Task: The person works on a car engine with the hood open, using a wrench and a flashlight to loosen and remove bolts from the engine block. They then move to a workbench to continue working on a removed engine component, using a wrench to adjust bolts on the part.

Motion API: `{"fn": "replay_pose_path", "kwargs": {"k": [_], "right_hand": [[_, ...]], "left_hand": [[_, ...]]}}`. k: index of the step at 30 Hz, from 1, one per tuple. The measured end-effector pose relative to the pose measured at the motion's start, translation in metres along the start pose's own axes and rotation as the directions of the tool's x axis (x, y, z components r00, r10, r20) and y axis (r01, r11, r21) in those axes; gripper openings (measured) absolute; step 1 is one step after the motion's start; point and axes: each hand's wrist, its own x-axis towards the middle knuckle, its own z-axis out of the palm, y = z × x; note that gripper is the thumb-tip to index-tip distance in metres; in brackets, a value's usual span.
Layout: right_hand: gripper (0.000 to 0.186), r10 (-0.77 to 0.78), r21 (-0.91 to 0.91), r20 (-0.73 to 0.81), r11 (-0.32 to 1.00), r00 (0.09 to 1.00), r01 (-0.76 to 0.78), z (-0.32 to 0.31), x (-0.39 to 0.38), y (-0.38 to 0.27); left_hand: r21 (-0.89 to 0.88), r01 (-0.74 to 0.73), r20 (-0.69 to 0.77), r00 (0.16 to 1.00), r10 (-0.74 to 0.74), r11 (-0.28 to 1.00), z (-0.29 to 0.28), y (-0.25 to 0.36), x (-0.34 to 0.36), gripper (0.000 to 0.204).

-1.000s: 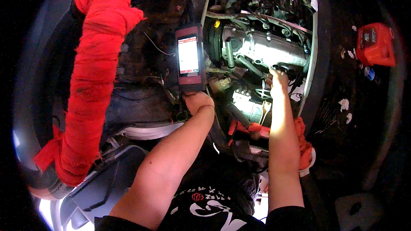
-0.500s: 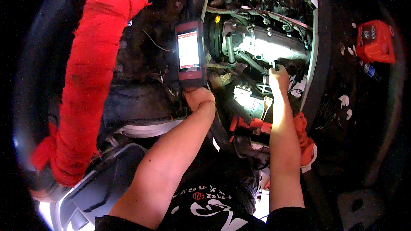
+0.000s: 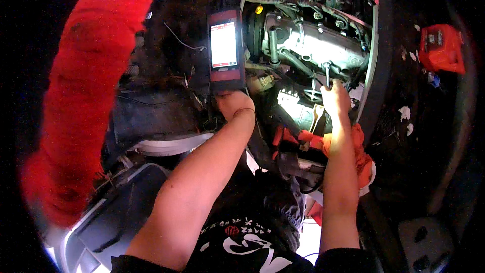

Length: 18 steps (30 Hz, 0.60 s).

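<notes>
My left hand [image 3: 235,103] is closed on the lower end of a red and black handheld device [image 3: 225,73] with a lit white screen, left of an exposed engine. My right hand [image 3: 336,98], lit brightly, grips a slender metal tool [image 3: 328,73] whose upper end meets the lower side of the silver engine cover [image 3: 308,38]. Hoses and wires run around the cover. Below it sit a pale component [image 3: 289,100] and red cloth [image 3: 358,151] behind my right forearm.
A thick bar wrapped in red cloth [image 3: 88,71] runs down the left side. A red case [image 3: 439,45] lies in the dark area at right, with white scraps [image 3: 404,114] below it. A metal rail [image 3: 373,45] borders the engine's right side.
The device and my left hand have risen slightly in view. My right hand has shifted down and right, showing more of the metal tool's shaft. The red-wrapped bar appears farther left.
</notes>
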Motion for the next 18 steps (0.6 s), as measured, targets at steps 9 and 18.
{"fn": "replay_pose_path", "kwargs": {"k": [9,18], "right_hand": [[0.038,0.019,0.044,-0.055,0.999,0.998,-0.017,-0.040,-0.056,0.015],[0.021,0.329,0.775,0.227,0.509,0.917,-0.374,-0.020,-0.015,0.018]], "left_hand": [[0.016,-0.155,0.020,0.988,0.155,0.988,0.001,-0.001,0.001,0.052],[-0.058,0.013,0.060,0.998,-0.009,0.998,-0.013,0.015,-0.008,0.051]]}}
